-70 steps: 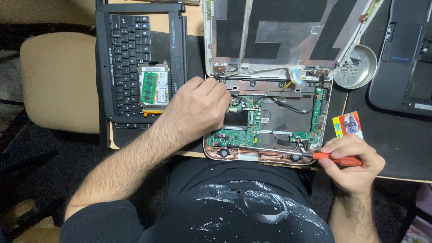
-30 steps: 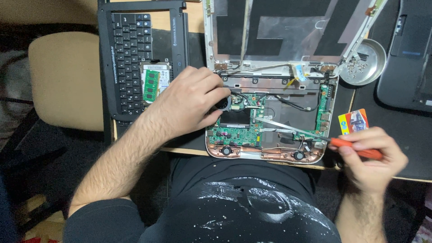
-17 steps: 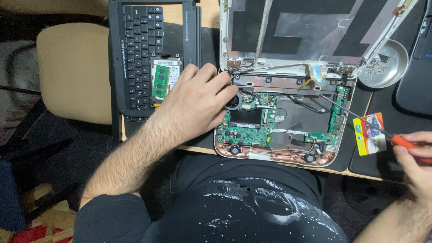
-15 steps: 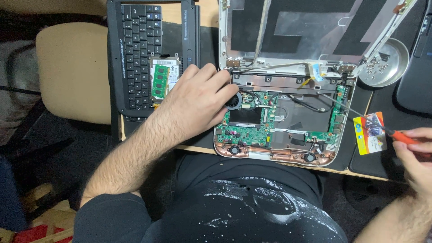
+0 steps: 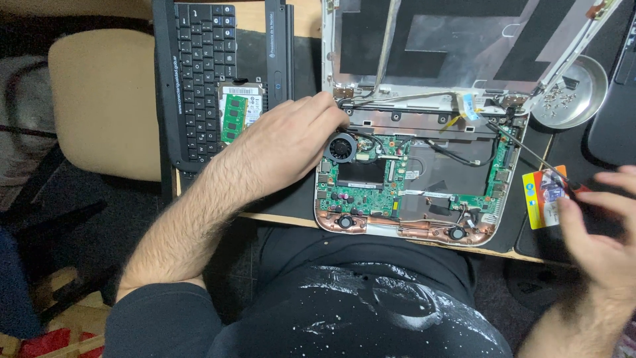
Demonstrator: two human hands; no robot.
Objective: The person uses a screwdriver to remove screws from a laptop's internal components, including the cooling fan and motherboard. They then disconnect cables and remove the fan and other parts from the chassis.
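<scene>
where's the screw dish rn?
Head view, upper right: the round metal dish holding loose screws sits on the dark mat just right of the opened laptop's hinge, above the right hand.

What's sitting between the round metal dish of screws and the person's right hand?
In the head view, a small yellow and red card lies on the dark mat between the metal dish and the right hand; a thin screwdriver shaft also crosses there.

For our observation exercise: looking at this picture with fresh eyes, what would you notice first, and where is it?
First, the opened laptop base with its green circuit board and round black fan, at the centre of the desk. The left hand rests at its upper left corner beside the fan. At the right edge the blurred right hand holds a thin screwdriver with an orange handle, its tip toward the right hinge.
</scene>
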